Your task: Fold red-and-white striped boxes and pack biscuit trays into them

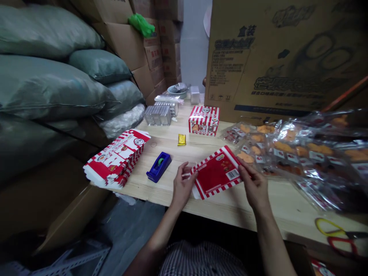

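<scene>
Red card with white-striped edges makes up the carton held up over the pale wooden table, just right of the blue tape dispenser, which serves as my marker here. The left hand pinches its left end, thumb on top and the other fingers loosely bent; the right hand has closed on the opposite end, thumb over the face.

Beyond the dispenser and slightly right lies a small gold packet, and farther that way stands a striped box. Left of the dispenser rests a pile of striped cartons; behind it, silvery trays. Well to its right spread clear bags with orange contents, and scissors lie nearer the table's front edge. Bulging grey-green sacks are heaped beyond the pile, far left of the dispenser.
</scene>
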`<state>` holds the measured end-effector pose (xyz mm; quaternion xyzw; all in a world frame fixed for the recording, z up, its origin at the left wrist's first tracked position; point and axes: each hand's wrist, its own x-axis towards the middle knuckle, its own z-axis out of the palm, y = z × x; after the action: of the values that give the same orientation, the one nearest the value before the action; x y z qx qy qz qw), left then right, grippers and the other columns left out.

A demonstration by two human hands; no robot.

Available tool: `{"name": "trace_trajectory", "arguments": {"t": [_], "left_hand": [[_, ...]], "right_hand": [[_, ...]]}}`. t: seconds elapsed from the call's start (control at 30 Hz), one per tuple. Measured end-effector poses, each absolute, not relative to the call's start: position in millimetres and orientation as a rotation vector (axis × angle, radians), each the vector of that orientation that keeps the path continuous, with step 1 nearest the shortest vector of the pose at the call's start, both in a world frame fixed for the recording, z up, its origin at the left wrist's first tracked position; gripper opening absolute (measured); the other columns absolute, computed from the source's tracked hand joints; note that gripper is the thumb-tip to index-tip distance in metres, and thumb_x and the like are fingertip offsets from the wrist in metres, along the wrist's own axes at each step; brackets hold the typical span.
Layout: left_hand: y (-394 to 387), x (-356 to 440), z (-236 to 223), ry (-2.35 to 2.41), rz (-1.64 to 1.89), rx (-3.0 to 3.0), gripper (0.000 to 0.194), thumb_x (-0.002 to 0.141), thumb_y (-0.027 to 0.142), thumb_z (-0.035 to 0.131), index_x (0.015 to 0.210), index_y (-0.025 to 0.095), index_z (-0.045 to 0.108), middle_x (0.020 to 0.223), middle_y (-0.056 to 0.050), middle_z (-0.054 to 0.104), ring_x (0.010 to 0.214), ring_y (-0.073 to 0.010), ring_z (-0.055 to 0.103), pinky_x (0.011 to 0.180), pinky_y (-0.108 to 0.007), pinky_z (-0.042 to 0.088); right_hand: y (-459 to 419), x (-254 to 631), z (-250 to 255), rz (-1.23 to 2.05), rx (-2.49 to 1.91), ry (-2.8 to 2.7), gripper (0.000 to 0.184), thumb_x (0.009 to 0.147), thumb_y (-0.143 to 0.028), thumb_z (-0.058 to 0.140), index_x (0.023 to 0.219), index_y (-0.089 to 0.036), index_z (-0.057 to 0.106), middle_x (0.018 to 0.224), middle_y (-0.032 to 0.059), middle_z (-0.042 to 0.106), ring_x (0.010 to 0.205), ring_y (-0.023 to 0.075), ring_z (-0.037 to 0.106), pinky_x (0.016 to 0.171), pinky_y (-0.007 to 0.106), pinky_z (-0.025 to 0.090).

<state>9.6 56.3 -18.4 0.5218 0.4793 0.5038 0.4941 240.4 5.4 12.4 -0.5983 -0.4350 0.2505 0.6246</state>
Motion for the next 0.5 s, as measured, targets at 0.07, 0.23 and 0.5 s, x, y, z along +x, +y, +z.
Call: {"name": "trace_trajectory", "arguments": {"t": [0.07, 0.23, 0.5], "left_hand": [[58, -1, -17, 1.191, 1.172, 1.402, 0.056, 0.080, 0.042, 0.074, 0.131, 0.024, 0.057, 0.131, -0.012, 0.061, 0.121, -0.0245, 0.058, 0.096, -0.035, 0.047], [79, -15, -7, 1.140, 0.886, 1.747, 0.055, 0.074, 0.045, 0.079, 0.124, 0.024, 0.068, 0.122, -0.011, 0.068, 0.119, -0.0294, 0.058, 0.104, -0.042, 0.042], [126, -14, -8, 0.750, 0.301, 1.760, 0.039, 0.081, 0.048, 0.067, 0.095, 0.013, 0.078, 0.075, -0.004, 0.073, 0.065, -0.0177, 0.062, 0.059, -0.024, 0.044]], "right_hand": [[1, 252, 4, 0.686, -1.340, -0.789, 0.040, 0.086, -0.042, 0.070, 0.121, -0.023, 0.072, 0.117, 0.0100, 0.072, 0.102, 0.0238, 0.067, 0.087, 0.039, 0.054], [-10, 253, -18, 0.853, -1.250, -0.543, 0.046, 0.076, -0.042, 0.079, 0.117, -0.021, 0.074, 0.119, 0.0111, 0.074, 0.103, 0.0254, 0.071, 0.089, 0.039, 0.057], [-32, 246, -55, 0.943, -1.299, -0.402, 0.051, 0.069, -0.042, 0.084, 0.114, -0.021, 0.075, 0.117, 0.0093, 0.075, 0.099, 0.0241, 0.073, 0.090, 0.039, 0.058]]}}
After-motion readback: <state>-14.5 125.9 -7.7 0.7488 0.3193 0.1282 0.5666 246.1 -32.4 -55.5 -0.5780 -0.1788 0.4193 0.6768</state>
